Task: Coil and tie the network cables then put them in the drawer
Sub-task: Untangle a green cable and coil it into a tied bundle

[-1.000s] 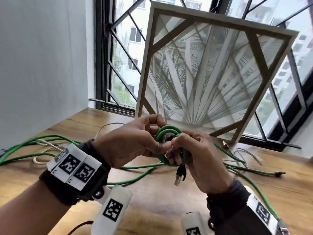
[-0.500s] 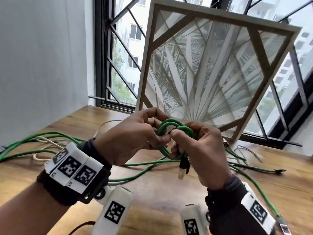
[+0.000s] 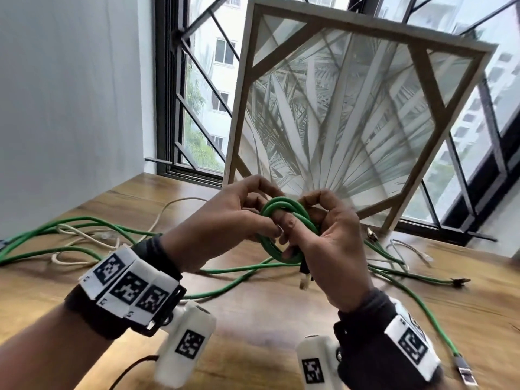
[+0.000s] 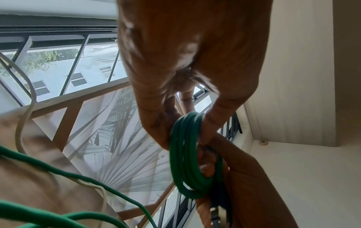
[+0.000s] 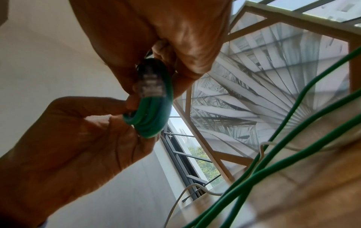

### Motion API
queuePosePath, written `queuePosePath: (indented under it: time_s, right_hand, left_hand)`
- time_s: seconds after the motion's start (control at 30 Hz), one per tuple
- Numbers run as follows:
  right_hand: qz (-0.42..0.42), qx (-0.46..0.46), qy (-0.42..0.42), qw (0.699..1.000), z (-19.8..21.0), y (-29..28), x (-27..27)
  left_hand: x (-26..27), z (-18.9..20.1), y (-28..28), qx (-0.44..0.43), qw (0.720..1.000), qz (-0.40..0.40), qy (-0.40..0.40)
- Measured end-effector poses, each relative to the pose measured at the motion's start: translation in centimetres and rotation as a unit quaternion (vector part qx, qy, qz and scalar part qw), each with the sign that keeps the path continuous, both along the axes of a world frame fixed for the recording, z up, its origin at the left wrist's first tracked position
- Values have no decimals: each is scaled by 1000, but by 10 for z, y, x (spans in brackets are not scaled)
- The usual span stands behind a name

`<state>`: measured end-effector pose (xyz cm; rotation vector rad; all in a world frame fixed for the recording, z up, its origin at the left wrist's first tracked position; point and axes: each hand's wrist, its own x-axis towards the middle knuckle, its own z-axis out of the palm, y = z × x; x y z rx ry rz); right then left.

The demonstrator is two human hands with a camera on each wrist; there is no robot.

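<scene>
Coil (image 3: 284, 220) of green cable, a few turns, is held up over the middle of the bench (image 3: 281, 319) between both hands, clear of the wood. In the head view the left hand (image 3: 225, 220) grasps its left side, thumb and fingers curled in around the turns. The right hand (image 3: 332, 243) holds the right side, fingers bent over the top of the loops and one fingertip poking through the centre. A plug (image 3: 304, 278) hangs from the bottom of the coil, just beside the right palm. More green cable (image 3: 84, 223) trails across the bench toward its left edge, tangled there with a white cable (image 3: 84, 237); further green lengths run toward the right edge. A framed panel (image 3: 351, 114) stands at the back edge, leaning against the window (image 3: 202, 108).

From the left wrist, the left hand (image 4: 185, 61) reaches down to the coil (image 4: 185, 154), fingers on either side of the turns, and the right hand (image 4: 254, 185) clasps it from below. Green and white strands cross the lower left, blurred.

From the right wrist, the right hand (image 5: 166, 38) pinches the top of the coil (image 5: 152, 111), with the blurred plug (image 5: 150, 86) lying against the turns. The left hand (image 5: 78, 138) grips the coil's lower end between thumb and fingers.
</scene>
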<state>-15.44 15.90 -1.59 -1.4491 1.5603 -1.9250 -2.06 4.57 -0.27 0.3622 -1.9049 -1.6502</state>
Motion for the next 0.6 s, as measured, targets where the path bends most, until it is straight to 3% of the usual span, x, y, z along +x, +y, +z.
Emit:
queuePosePath:
  time_s: [0.13, 0.33, 0.5, 0.6]
  right_hand:
    - [38, 16, -34, 999, -3, -1, 3]
    - [98, 76, -84, 989, -8, -4, 9]
    - [228, 74, -248, 939, 1, -3, -2]
    - [247, 73, -259, 931, -1, -4, -5]
  left_hand:
    - [3, 3, 1, 41, 995, -78, -51]
    - [-3, 0, 10, -10, 996, -30, -80]
    - [-6, -2, 0, 19, 994, 59, -87]
    - [-8, -6, -4, 17, 994, 57, -91]
